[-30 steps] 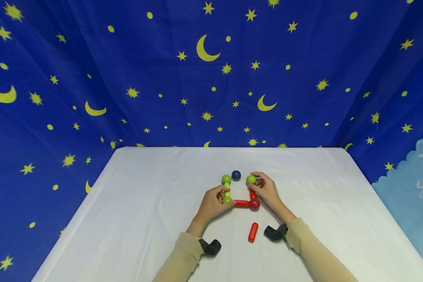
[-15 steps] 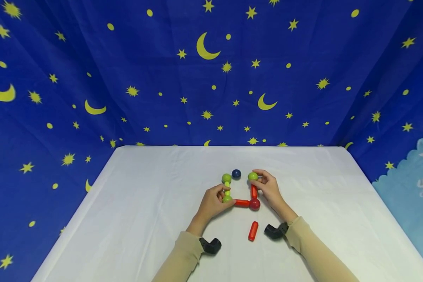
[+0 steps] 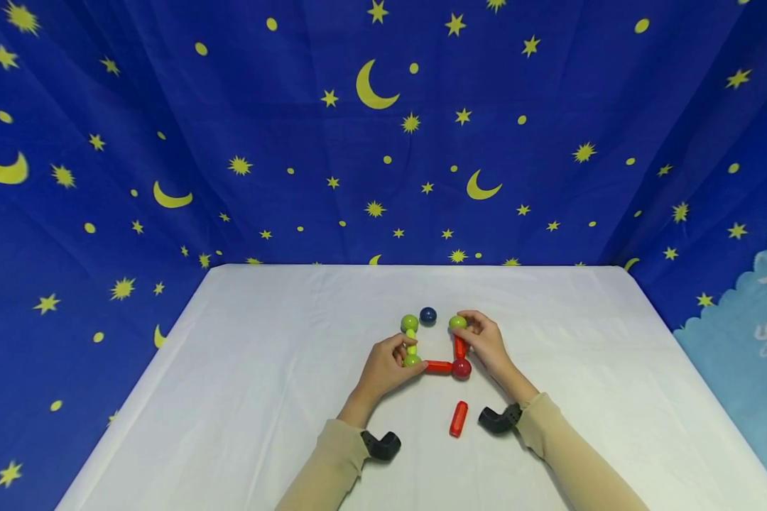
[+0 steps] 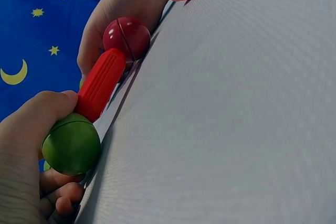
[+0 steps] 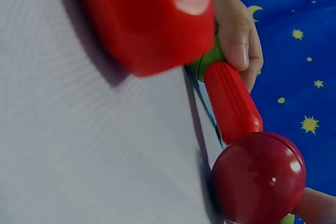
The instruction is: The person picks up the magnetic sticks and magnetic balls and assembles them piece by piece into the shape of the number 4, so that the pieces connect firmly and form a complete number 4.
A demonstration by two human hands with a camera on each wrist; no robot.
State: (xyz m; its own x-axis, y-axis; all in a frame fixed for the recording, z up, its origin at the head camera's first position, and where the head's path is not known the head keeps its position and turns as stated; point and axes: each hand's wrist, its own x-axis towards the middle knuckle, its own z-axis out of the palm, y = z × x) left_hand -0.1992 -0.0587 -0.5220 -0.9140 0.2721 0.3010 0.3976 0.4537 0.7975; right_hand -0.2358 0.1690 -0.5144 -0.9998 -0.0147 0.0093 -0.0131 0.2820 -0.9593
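An open-sided frame of balls and rods lies in front of me in the head view. My left hand (image 3: pixel 383 365) holds its near-left green ball (image 4: pixel 72 145), the thumb touching the red rod (image 4: pixel 101 85) beside it. That rod runs right to a dark red ball (image 3: pixel 461 368). From there a second red rod (image 3: pixel 460 346) leads away to another green ball (image 3: pixel 457 322), which my right hand (image 3: pixel 488 348) pinches between thumb and fingers. On the left side, a yellow-green rod (image 3: pixel 412 339) joins the held ball to a far green ball (image 3: pixel 410 323).
A dark blue ball (image 3: pixel 428 316) rests on the white table (image 3: pixel 281 341), just right of the far-left green ball. One loose red rod (image 3: pixel 458 419) lies nearer me, between the forearms. A blue star-patterned cloth (image 3: pixel 422 142) hangs behind the table.
My right hand has shifted slightly right with its green ball, and the red rod under it has swung a little with it. The left hand keeps its place.
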